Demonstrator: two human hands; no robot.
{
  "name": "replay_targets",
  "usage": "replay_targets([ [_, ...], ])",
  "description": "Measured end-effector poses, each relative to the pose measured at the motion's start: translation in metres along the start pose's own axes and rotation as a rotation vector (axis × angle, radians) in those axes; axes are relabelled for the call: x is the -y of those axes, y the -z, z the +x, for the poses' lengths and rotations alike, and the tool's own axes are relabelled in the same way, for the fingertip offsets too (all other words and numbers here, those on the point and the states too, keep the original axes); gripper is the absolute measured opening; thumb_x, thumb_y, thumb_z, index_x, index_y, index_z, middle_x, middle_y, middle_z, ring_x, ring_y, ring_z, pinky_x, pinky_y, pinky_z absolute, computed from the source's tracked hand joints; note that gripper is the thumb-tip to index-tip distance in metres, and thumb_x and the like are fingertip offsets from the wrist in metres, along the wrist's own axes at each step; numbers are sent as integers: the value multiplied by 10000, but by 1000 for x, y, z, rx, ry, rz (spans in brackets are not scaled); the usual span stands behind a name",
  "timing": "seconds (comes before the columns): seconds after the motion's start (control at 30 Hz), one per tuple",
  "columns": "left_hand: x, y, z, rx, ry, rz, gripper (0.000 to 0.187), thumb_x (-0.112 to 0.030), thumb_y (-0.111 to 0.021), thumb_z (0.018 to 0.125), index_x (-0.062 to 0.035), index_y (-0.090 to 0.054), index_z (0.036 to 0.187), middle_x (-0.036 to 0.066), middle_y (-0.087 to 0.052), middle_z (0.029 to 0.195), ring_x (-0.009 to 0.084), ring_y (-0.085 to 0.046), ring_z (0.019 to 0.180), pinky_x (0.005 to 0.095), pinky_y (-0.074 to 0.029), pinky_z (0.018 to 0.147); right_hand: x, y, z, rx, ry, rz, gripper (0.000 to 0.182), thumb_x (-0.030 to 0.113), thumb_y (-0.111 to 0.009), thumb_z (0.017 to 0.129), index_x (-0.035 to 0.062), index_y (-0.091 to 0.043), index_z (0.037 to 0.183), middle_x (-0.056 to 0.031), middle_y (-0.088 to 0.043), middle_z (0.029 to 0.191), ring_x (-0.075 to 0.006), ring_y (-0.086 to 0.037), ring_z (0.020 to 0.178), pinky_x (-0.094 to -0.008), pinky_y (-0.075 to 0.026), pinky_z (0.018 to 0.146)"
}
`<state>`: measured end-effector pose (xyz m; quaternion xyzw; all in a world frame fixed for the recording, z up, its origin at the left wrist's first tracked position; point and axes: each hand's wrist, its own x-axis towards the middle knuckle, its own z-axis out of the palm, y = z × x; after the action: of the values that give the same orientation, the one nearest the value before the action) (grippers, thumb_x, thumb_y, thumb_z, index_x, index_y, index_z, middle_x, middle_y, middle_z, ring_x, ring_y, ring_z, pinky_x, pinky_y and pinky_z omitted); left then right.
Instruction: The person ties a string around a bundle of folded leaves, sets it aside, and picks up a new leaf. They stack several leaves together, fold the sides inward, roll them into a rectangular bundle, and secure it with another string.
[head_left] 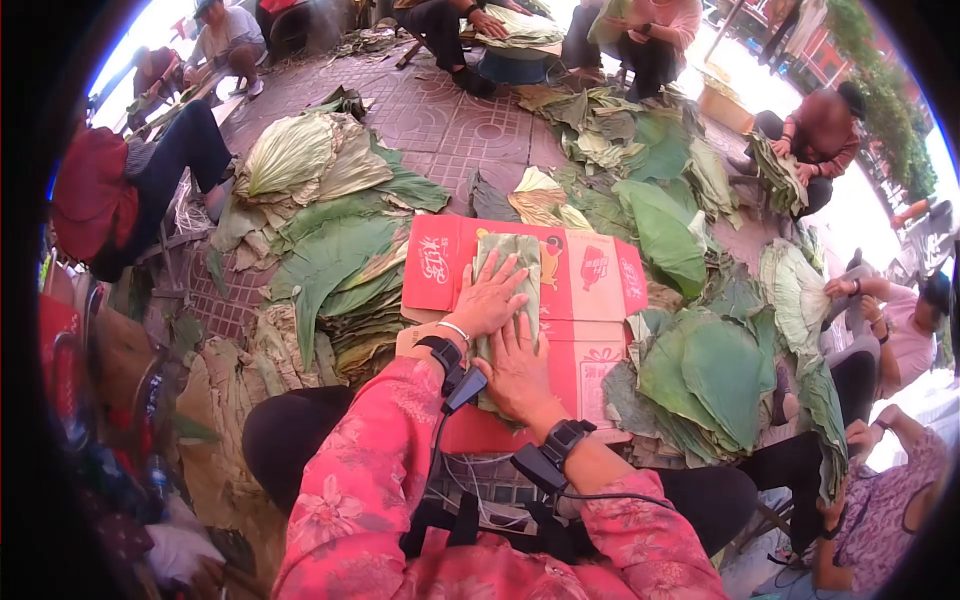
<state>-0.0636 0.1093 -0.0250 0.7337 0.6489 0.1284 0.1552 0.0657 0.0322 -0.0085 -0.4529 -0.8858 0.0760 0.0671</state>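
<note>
A narrow folded green leaf lies lengthwise on a flattened red cardboard box in front of me. My left hand rests flat on the leaf, fingers spread and pointing up and to the right. Just below and to the right, my right hand lies palm down over the leaf's lower part, its fingers extended. The two hands are close together, and they hide much of the leaf's middle. Neither hand is closed around anything.
Large leaves are piled at the left and at the right. A paler leaf stack lies at the upper left. Several people sit around, one holding leaves at the right. Patterned paving shows beyond the cardboard.
</note>
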Motion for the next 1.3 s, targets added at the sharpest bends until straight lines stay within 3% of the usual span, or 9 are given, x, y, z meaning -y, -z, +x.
replay_targets([
  [0.23,0,8,2,37,4,-29,560,-482,-416,875,-236,-335,1372,37,-172,1489,250,-32,1387,597,-64,1044,5,0,-3,-67,-13,-32,692,468,-420,882,79,-200,1412,-134,-208,1458,-320,-149,1355,-545,-163,1024],
  [0.43,-3,11,-52,-314,209,-351,477,-277,-578,779,-100,-488,1212,157,-440,1287,334,-370,1217,483,-310,977,3,0,-5,-73,-24,22,657,458,-395,890,67,-243,1397,-127,-208,1463,-325,-137,1357,-555,-171,1030],
  [0.57,-14,27,-110,-267,272,-464,379,-170,-616,717,-41,-550,1067,185,-534,1044,350,-468,1053,407,-380,910,-1,-5,-5,-86,-1,-6,655,485,-380,887,74,-274,1386,-125,-225,1458,-327,-156,1352,-551,-176,1032],
  [0.8,-22,18,-125,-445,-199,-220,338,-104,-569,776,-51,-536,1108,168,-515,1184,333,-451,1142,405,-353,973,-7,-10,-4,-87,11,5,611,415,-440,875,74,-306,1365,-116,-205,1463,-331,-158,1347,-559,-165,1032],
  [0.9,-26,7,-117,-345,-230,-357,327,-110,-525,830,-51,-523,1152,160,-491,1240,327,-432,1175,405,-336,999,-17,-20,-1,-221,44,60,509,303,-497,853,53,-421,1290,-145,-353,1383,-333,-280,1299,-510,-239,1021],
  [1.0,-16,-6,-118,-331,-114,-406,329,-168,-509,867,-59,-522,1178,159,-474,1267,324,-433,1175,396,-340,994,-46,-27,4,-359,155,585,396,208,-519,833,34,-529,1189,-176,-506,1234,-334,-419,1207,-427,-331,983],
  [1.1,-9,-11,-114,-391,-160,-389,271,-240,-543,858,-49,-594,1044,145,-532,1192,320,-483,1095,409,-384,922,-20,38,-37,-483,283,446,242,109,-574,772,6,-598,989,-173,-574,1079,-326,-541,1002,-396,-414,856],
  [1.23,-13,-9,-106,-426,-86,-506,183,-193,-587,832,-31,-642,899,130,-586,1072,299,-523,1026,379,-407,887,-1,31,-125,160,873,439,126,113,-591,688,71,-539,796,-71,-521,769,-247,-529,713,-344,-403,636],
  [1.3,-16,-9,-102,-444,-43,-503,127,-149,-625,793,-30,-640,833,108,-592,1010,278,-542,971,360,-429,841,-21,-21,-155,687,724,254,163,165,-583,703,65,-582,832,-122,-564,962,-257,-561,899,-361,-438,737],
])
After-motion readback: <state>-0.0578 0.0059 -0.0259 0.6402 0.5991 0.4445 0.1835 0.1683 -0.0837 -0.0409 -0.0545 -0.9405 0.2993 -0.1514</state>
